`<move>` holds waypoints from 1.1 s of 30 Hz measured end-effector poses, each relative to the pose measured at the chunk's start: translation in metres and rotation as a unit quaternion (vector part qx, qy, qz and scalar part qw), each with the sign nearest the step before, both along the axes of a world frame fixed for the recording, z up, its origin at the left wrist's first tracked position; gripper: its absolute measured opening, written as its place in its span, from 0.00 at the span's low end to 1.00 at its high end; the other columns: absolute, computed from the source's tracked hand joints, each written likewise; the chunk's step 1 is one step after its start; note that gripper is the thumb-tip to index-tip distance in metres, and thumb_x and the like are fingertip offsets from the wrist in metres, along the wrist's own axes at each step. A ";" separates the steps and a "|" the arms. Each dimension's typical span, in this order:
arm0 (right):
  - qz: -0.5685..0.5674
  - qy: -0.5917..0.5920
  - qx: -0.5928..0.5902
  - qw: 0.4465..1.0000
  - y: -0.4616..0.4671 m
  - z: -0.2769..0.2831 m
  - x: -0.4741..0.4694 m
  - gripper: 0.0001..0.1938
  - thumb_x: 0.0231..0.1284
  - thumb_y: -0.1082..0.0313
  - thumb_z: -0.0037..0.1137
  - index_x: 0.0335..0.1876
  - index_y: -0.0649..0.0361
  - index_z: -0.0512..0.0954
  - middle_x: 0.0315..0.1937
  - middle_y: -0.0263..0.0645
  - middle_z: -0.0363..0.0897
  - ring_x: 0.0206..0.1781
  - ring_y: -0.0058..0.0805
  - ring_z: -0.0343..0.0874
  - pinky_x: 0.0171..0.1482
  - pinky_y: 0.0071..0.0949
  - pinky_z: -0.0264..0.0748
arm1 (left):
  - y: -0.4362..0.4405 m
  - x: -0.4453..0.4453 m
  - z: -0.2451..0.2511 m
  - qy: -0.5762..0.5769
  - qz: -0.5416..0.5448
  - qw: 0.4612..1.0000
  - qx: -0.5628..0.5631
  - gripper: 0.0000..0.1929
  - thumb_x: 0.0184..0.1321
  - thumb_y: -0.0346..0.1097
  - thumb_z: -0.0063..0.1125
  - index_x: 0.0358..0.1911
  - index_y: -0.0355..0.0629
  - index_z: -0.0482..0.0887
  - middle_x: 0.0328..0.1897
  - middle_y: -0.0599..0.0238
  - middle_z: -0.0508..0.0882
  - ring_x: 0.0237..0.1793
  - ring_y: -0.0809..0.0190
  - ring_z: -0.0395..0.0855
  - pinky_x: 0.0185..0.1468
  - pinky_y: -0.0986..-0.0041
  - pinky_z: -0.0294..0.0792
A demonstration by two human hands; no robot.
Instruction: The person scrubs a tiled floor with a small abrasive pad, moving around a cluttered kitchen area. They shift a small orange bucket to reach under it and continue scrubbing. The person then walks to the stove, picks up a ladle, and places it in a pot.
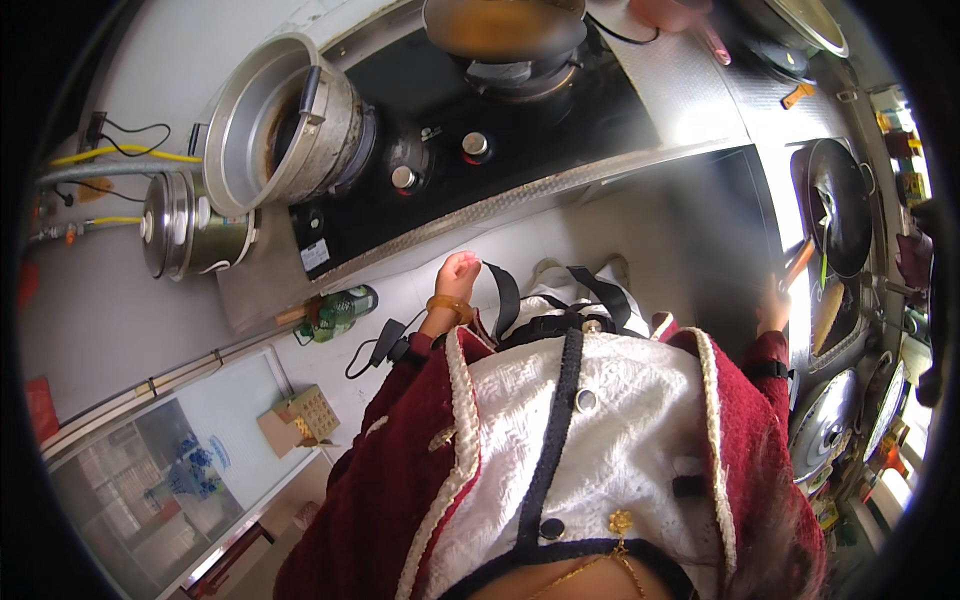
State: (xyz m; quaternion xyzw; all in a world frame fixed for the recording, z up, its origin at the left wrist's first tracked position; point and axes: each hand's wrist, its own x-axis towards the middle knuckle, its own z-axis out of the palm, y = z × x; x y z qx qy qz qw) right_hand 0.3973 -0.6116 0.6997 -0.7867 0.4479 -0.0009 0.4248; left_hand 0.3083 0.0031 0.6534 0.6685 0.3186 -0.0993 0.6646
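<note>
My left hand [456, 276], with an amber-coloured bangle at the wrist, is held before my waist. Its fingers are loosely curled, and I see nothing in them. A black strap [506, 289] lies just beside the fingertips; whether they touch is unclear. Over at the right, my right hand [772, 307] is at the end of the wooden handle [801, 262] of a dark wok [847, 217]. Its grip is too blurred to make out. The wok sits tilted in a sink, with something pale and crumpled inside. Below it lies a long tan scrubber or gourd [827, 319].
A black gas hob [555, 150] carries a large aluminium pot [330, 139] and a pan of brownish contents [502, 30]. A lidded cooker [199, 223] stands left. Green bottles [341, 311] and a cardboard box [304, 420] are lower left. A lid [825, 424] stands right.
</note>
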 end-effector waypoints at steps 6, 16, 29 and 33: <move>-0.019 -0.002 0.036 0.999 0.010 0.002 0.001 0.24 0.53 0.43 0.62 0.36 0.59 0.70 0.22 0.28 0.68 0.20 0.18 0.69 0.19 0.18 0.64 | -0.003 -0.007 0.003 -0.021 0.034 0.999 -0.011 0.13 0.59 0.33 0.59 0.47 0.41 0.76 0.42 0.69 0.82 0.43 0.70 0.79 0.47 0.80 0.69; 0.060 0.074 0.187 0.978 0.115 0.012 0.010 0.29 0.55 0.40 0.58 0.50 0.60 0.72 0.37 0.34 0.75 0.31 0.23 0.77 0.29 0.22 0.73 | 0.005 -0.006 0.020 -0.036 0.039 0.998 -0.046 0.13 0.60 0.32 0.58 0.48 0.43 0.76 0.42 0.69 0.83 0.44 0.70 0.79 0.46 0.80 0.68; 0.327 -0.190 0.167 0.910 0.263 0.106 0.217 0.20 0.63 0.53 0.53 0.49 0.63 0.76 0.39 0.36 0.80 0.36 0.23 0.80 0.34 0.20 0.72 | -0.034 0.123 0.123 -0.169 0.004 0.974 -0.152 0.15 0.61 0.33 0.58 0.50 0.40 0.75 0.45 0.65 0.81 0.46 0.68 0.79 0.51 0.78 0.69; 0.388 -0.300 0.188 0.851 0.295 0.111 0.311 0.17 0.64 0.56 0.53 0.46 0.63 0.77 0.36 0.33 0.80 0.35 0.21 0.78 0.36 0.19 0.71 | -0.049 0.158 0.141 -0.159 0.041 0.973 -0.165 0.15 0.59 0.37 0.60 0.48 0.43 0.77 0.44 0.67 0.82 0.44 0.68 0.79 0.51 0.77 0.69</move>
